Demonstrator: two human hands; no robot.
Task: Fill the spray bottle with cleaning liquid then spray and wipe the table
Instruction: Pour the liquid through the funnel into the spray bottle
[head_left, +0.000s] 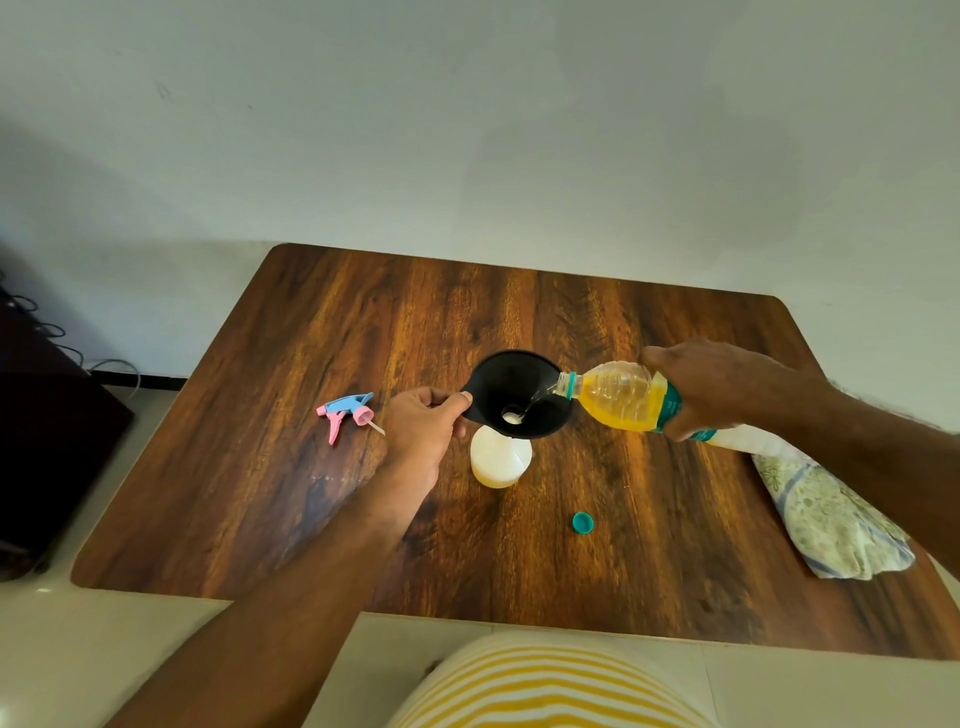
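- Yellow-and-white striped cloth (545, 686) on your body fills the bottom edge, closest to the camera, below the near rim of the wooden tabletop (311, 519).
- Your left hand (423, 434) reaches in from the lower left; its grip is closed, thumb and fingers pinching the tab at the rim of the black funnel (519, 392).
- That funnel sits in the neck of the white spray bottle (500, 460), which stands upright near the middle of the tabletop with its top off.
- Your right hand (711, 389) has its grip wrapped around the body of the clear bottle (618, 397) of yellow cleaning liquid, tipped almost level with its open mouth over the funnel's right rim.
- You can see a thin stream running from that mouth down into the funnel's centre.
- The pink-and-blue spray head (345, 413) lies on its side to the left of your left hand, apart from it.
- A teal cap (583, 522) lies on the tabletop, nearer you than the spray bottle and to its right.
- A folded patterned cloth (831, 514) rests near the right edge, beneath your right forearm.
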